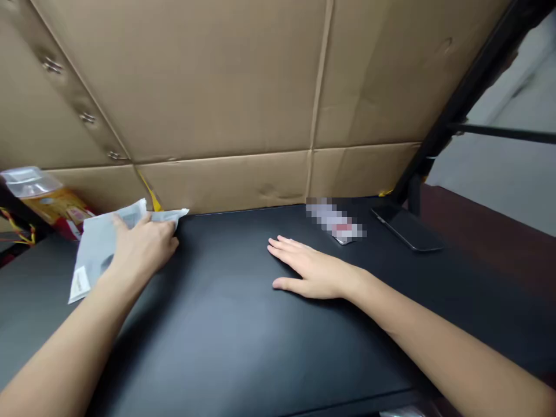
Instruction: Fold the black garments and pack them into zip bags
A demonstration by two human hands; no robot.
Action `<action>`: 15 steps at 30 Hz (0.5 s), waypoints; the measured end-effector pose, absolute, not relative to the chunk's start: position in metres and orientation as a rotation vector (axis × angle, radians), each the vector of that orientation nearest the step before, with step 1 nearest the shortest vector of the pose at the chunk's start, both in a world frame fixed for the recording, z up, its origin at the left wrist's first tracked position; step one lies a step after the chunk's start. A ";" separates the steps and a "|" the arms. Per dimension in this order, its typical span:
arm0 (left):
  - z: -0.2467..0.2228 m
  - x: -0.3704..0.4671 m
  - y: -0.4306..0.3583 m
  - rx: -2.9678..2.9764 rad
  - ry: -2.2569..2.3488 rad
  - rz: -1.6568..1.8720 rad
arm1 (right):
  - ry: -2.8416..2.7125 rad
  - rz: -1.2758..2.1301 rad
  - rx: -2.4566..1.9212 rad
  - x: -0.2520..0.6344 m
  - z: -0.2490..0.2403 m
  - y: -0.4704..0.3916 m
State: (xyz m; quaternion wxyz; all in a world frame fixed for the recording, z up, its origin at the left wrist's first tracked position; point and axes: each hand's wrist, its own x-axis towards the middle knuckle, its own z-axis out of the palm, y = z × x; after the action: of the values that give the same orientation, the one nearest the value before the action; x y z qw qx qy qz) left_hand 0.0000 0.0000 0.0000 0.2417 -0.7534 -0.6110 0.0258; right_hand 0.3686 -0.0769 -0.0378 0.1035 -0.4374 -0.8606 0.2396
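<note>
At the left, my left hand (pixel 145 240) lies over a frosted plastic bag (pixel 93 246) with a small white label in its lower corner. The fingers bend down onto the upper part of the bag and appear to grip it; the fingertips are partly hidden. Something dark shows faintly through the plastic. My right hand (pixel 310 266) rests palm down on the black tabletop (pixel 226 324), fingers stretched out and thumb apart, holding nothing. Just beyond it is a blurred-out pale item (pixel 334 223) with a patch of red.
A black smartphone (pixel 406 229) lies at the back right. Behind the table rises a cardboard panel (pixel 226 87). An orange-and-red package with a clear top (pixel 54 200) stands at the far left. A dark metal frame post (pixel 460 110) slants along the right.
</note>
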 end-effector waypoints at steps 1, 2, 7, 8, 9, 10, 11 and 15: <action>0.005 0.002 -0.001 -2.041 -1.664 0.078 | -2.540 0.709 -1.289 0.369 -0.038 -0.077; 0.009 0.004 -0.002 -2.022 -1.652 0.076 | -2.542 0.706 -1.291 0.370 -0.038 -0.077; 0.012 0.014 -0.004 -2.009 -1.593 0.012 | -2.550 0.701 -1.309 0.373 -0.037 -0.077; 0.007 0.013 -0.003 -2.026 -1.590 -0.030 | -2.547 0.703 -1.304 0.373 -0.037 -0.077; 0.002 0.010 -0.001 -2.054 -1.584 -0.093 | -2.546 0.703 -1.301 0.373 -0.037 -0.077; -0.004 0.006 0.001 -2.085 -1.574 -0.172 | -2.545 0.701 -1.299 0.373 -0.036 -0.077; -0.008 0.001 0.003 -2.116 -1.560 -0.256 | -2.547 0.699 -1.299 0.373 -0.036 -0.077; -0.011 -0.013 0.009 -2.214 -1.497 -0.523 | -2.564 0.693 -1.310 0.373 -0.035 -0.076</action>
State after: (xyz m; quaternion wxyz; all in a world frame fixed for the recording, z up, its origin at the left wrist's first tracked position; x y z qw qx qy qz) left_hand -0.0129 0.0090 -0.0106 0.2077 -0.7952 -0.5378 -0.1877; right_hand 0.3728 -0.0762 -0.0349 0.0899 -0.4406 -0.8623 0.2329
